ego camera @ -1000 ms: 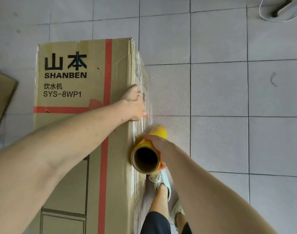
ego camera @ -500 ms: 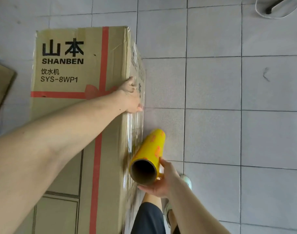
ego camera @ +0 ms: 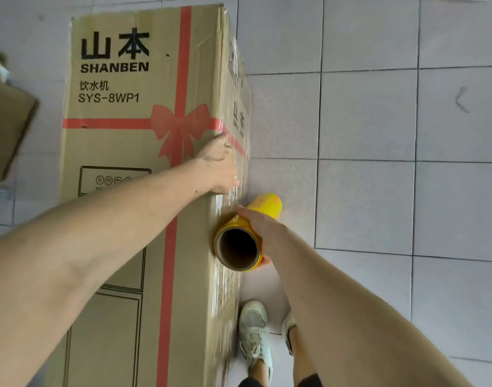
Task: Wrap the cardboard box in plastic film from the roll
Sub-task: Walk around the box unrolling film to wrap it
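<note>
Pale shoes (ego camera: 254,331) seen on tiled floor (ego camera: 365,205); yellow film roll (ego camera: 246,233) gripped by right hand (ego camera: 263,227) against cardboard box (ego camera: 122,152) side; film (ego camera: 228,199) pinned at box edge by left hand (ego camera: 219,166), laid flat.

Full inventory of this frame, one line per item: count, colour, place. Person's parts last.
cardboard box: 1, brown with red ribbon print and black SHANBEN lettering, left half of view on the floor
plastic film: 1 clear sheet, on the box's right side face
roll: 1, yellow with brown core, against the box's right side
second cardboard piece: 1, brown, far left edge
tiled floor: grey-white, all around
shoes: 2, pale, bottom centre beside the box
left hand: 1, pressed on the box's right top edge over the film
right hand: 1, gripping the roll
</note>
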### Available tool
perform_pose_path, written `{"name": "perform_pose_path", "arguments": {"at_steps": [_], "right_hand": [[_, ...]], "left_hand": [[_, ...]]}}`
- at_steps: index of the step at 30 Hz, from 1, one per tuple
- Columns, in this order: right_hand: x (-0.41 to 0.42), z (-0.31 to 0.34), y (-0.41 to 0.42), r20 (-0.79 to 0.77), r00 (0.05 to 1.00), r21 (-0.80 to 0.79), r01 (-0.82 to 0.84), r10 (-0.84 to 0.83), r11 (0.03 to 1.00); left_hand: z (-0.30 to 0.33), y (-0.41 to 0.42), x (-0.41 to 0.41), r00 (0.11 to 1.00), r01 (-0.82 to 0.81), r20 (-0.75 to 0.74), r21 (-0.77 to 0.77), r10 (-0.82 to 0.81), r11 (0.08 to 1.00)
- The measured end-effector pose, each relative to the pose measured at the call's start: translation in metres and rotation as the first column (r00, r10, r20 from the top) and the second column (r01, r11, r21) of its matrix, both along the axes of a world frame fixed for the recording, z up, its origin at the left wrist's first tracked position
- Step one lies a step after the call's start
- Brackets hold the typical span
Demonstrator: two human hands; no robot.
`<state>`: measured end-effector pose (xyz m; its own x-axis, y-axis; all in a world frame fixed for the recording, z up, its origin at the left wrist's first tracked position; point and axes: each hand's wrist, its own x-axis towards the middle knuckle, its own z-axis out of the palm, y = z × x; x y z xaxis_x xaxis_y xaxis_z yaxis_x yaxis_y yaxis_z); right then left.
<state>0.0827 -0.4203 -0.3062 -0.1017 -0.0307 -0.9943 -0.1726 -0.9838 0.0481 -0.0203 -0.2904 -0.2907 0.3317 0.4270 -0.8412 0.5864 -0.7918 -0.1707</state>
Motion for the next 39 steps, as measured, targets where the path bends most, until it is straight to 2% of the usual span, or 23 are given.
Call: {"name": "perform_pose_path", "arguments": {"at_steps": [1,3,4,6,8,10,12,14,16,18,20,21,22,24,26,28,31,34,39], "right_hand": [[0.002,0.010,-0.010,-0.011,0.999,-0.031,0.040,-0.040,0.999],[0.011,0.023,-0.039,-0.005,0.986,-0.081,0.164,-0.165,0.983],[0.017,0.022,-0.056,-0.031,0.965,-0.126,0.256,-0.262,0.958],[0.026,0.019,-0.086,-0.045,0.892,-0.226,0.429,-0.450,0.874],[0.029,0.020,-0.117,-0.045,0.795,-0.335,0.558,-0.604,0.759],[0.022,0.017,-0.143,-0.097,0.699,-0.404,0.623,-0.709,0.670],[0.006,0.013,-0.158,-0.153,0.638,-0.455,0.632,-0.754,0.627],[-0.009,0.013,-0.162,-0.144,0.629,-0.474,0.634,-0.764,0.611],[-0.014,0.017,-0.154,-0.131,0.693,-0.439,0.600,-0.709,0.668],[-0.010,0.014,-0.138,-0.061,0.840,-0.310,0.498,-0.540,0.810],[-0.001,0.013,-0.117,0.080,0.979,-0.136,0.198,-0.188,0.971],[0.002,0.012,-0.106,0.147,0.989,-0.062,0.029,-0.019,0.998],[0.003,0.012,-0.096,0.177,0.979,-0.018,-0.095,0.097,0.995],[0.001,0.014,-0.078,0.175,0.961,0.055,-0.227,0.214,0.972],[-0.008,0.015,-0.065,0.125,0.960,0.128,-0.265,0.249,0.956],[-0.017,0.020,-0.067,0.034,0.970,0.111,-0.242,0.240,0.964],[-0.015,0.030,-0.094,-0.056,0.996,-0.006,-0.065,0.064,0.998],[-0.004,0.025,-0.141,-0.088,0.973,-0.132,0.200,-0.213,0.971],[-0.002,0.023,-0.219,-0.115,0.772,-0.325,0.566,-0.625,0.758]], "left_hand": [[0.009,0.000,0.004,0.992,0.106,-0.070,0.024,-0.104,0.994],[0.014,-0.003,0.008,0.906,0.394,-0.182,0.028,-0.382,0.919],[0.017,-0.004,0.009,0.889,0.436,-0.179,0.042,-0.422,0.899],[0.019,-0.002,0.010,0.911,0.397,-0.155,0.070,-0.383,0.915],[0.018,-0.004,0.011,0.935,0.354,-0.062,0.111,-0.349,0.929],[0.021,-0.009,0.011,0.941,0.338,-0.080,0.119,-0.330,0.934],[0.019,-0.011,0.014,0.946,0.323,-0.078,0.110,-0.315,0.940],[0.011,-0.016,0.012,0.938,0.342,-0.097,0.127,-0.332,0.931],[0.003,-0.031,0.005,0.944,0.326,-0.079,0.097,-0.319,0.940],[-0.004,-0.054,-0.009,0.968,0.248,0.023,0.056,-0.249,0.967],[-0.002,-0.076,-0.021,0.967,0.232,0.098,0.021,-0.233,0.972],[0.000,-0.083,-0.025,0.962,0.262,0.070,0.020,-0.263,0.965],[0.002,-0.089,-0.028,0.956,0.289,0.045,0.042,-0.290,0.957],[0.004,-0.093,-0.029,0.962,0.259,0.066,0.104,-0.267,0.960],[0.001,-0.096,-0.029,0.972,0.167,0.137,0.158,-0.189,0.973],[-0.003,-0.099,-0.027,0.976,0.017,0.208,0.190,-0.057,0.982],[-0.008,-0.102,-0.019,0.972,-0.052,0.234,0.242,-0.006,0.969],[-0.014,-0.105,-0.018,0.962,-0.103,0.272,0.267,0.027,0.958],[-0.021,-0.106,-0.015,0.955,-0.127,0.294,0.319,0.030,0.939]]}}
